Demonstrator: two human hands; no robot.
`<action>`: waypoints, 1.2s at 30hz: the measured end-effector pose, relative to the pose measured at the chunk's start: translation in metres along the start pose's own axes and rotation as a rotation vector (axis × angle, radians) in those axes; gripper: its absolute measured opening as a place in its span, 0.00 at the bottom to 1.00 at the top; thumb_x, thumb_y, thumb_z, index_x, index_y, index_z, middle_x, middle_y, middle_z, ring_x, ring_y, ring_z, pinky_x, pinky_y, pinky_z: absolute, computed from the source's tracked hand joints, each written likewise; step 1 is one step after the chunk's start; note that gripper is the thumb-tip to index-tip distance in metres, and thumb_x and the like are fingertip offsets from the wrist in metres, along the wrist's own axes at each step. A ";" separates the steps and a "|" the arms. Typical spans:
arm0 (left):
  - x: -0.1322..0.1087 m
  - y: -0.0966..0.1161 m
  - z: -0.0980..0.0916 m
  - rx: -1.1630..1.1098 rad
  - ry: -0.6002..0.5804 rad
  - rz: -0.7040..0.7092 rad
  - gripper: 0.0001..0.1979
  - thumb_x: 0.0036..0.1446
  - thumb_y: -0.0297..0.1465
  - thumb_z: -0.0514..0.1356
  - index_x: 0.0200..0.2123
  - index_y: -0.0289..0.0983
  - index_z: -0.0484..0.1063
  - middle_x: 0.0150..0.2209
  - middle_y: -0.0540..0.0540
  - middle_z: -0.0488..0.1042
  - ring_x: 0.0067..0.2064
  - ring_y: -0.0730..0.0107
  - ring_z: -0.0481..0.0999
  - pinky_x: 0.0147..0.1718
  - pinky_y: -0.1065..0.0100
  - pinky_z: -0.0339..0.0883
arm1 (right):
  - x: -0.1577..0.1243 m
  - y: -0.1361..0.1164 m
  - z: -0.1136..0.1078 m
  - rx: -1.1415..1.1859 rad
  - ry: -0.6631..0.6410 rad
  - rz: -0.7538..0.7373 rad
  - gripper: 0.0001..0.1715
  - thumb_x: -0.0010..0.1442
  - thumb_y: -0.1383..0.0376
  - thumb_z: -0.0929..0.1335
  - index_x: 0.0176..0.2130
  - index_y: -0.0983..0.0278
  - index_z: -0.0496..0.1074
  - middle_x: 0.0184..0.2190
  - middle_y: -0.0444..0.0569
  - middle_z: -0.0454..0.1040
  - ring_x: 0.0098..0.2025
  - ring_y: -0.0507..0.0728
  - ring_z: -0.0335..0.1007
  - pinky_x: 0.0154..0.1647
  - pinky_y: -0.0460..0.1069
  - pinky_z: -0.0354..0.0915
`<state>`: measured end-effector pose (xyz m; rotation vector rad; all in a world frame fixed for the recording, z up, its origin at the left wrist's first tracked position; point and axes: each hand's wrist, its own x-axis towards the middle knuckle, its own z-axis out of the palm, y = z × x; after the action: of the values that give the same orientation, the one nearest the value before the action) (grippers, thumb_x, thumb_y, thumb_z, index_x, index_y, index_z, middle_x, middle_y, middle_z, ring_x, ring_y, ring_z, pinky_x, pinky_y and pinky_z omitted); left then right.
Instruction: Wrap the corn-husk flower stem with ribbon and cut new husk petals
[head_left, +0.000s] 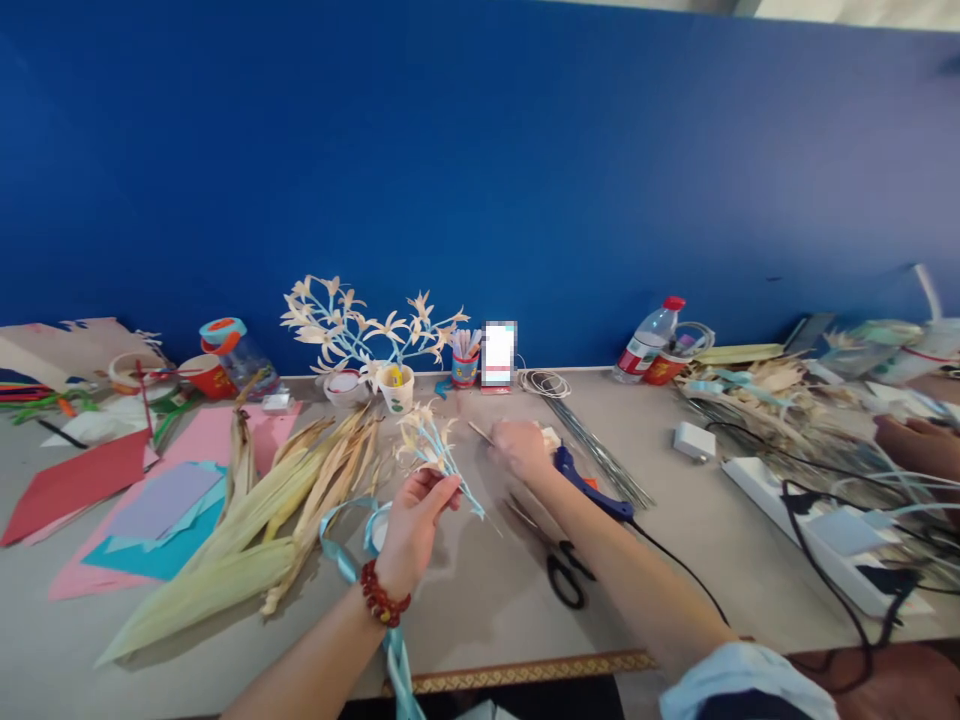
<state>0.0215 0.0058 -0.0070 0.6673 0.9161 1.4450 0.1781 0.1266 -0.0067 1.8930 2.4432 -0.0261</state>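
My left hand (414, 520) is closed around the stem of a small sprig of cream husk flowers (429, 440) wound with light blue ribbon, lifted a little off the table. My right hand (517, 447) reaches forward over the table with fingers curled, beside a thin stick (481, 432) and a pale scrap; what it grips is blurred. A blue glue gun (589, 483) lies just right of that hand. Black-handled scissors (564, 572) rest under my right forearm. A loop of blue ribbon (346, 545) trails below my left wrist.
Dried corn husks (262, 520) lie left of my hands on coloured paper sheets (142, 500). A cup holding a finished husk-flower bouquet (360, 325) stands by the blue wall, with a water bottle (646, 340), wire rods (600, 455) and a power strip (810, 520). Another person's hand (919, 445) works at right.
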 end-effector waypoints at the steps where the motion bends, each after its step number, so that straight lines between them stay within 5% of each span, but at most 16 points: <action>1: 0.000 0.001 0.000 0.005 0.000 0.003 0.12 0.45 0.33 0.70 0.26 0.35 0.69 0.22 0.54 0.71 0.25 0.78 0.70 0.29 0.74 0.63 | 0.001 0.000 0.000 0.037 0.014 -0.009 0.19 0.64 0.61 0.67 0.52 0.67 0.68 0.50 0.54 0.70 0.47 0.59 0.71 0.46 0.57 0.70; 6: -0.001 0.004 0.002 0.022 0.024 0.009 0.12 0.46 0.34 0.69 0.26 0.35 0.69 0.21 0.53 0.71 0.25 0.77 0.69 0.29 0.73 0.63 | -0.003 0.007 -0.014 0.254 0.151 -0.066 0.09 0.61 0.64 0.66 0.40 0.68 0.71 0.34 0.54 0.76 0.37 0.60 0.73 0.34 0.50 0.65; 11: -0.001 0.006 0.003 -0.016 0.042 0.021 0.12 0.45 0.33 0.70 0.26 0.36 0.69 0.22 0.53 0.72 0.25 0.77 0.70 0.29 0.73 0.63 | -0.030 0.004 -0.032 0.500 0.242 -0.226 0.08 0.65 0.66 0.59 0.43 0.64 0.65 0.31 0.45 0.75 0.30 0.52 0.72 0.31 0.46 0.63; 17: 0.003 0.004 0.000 -0.051 0.112 0.106 0.11 0.47 0.33 0.69 0.25 0.35 0.70 0.22 0.53 0.73 0.25 0.77 0.71 0.29 0.73 0.64 | -0.086 0.020 -0.024 0.776 0.425 -0.444 0.05 0.67 0.65 0.61 0.41 0.62 0.66 0.30 0.46 0.73 0.28 0.52 0.69 0.30 0.46 0.63; 25: 0.008 0.001 -0.003 -0.006 0.168 0.142 0.09 0.48 0.33 0.69 0.26 0.34 0.73 0.23 0.50 0.75 0.26 0.74 0.72 0.30 0.71 0.65 | -0.105 0.039 -0.014 0.523 0.507 -0.800 0.16 0.64 0.72 0.63 0.51 0.62 0.70 0.30 0.49 0.76 0.31 0.53 0.73 0.31 0.46 0.67; 36: -0.001 0.001 0.003 0.071 0.226 0.115 0.09 0.47 0.33 0.69 0.30 0.37 0.74 0.29 0.49 0.76 0.27 0.72 0.73 0.29 0.70 0.68 | -0.105 0.029 -0.011 0.304 0.594 -0.698 0.08 0.63 0.68 0.66 0.40 0.62 0.76 0.27 0.48 0.77 0.30 0.54 0.74 0.34 0.48 0.67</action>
<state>0.0233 0.0057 -0.0049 0.6254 1.1244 1.6196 0.2314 0.0330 0.0097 1.1093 3.5693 0.1692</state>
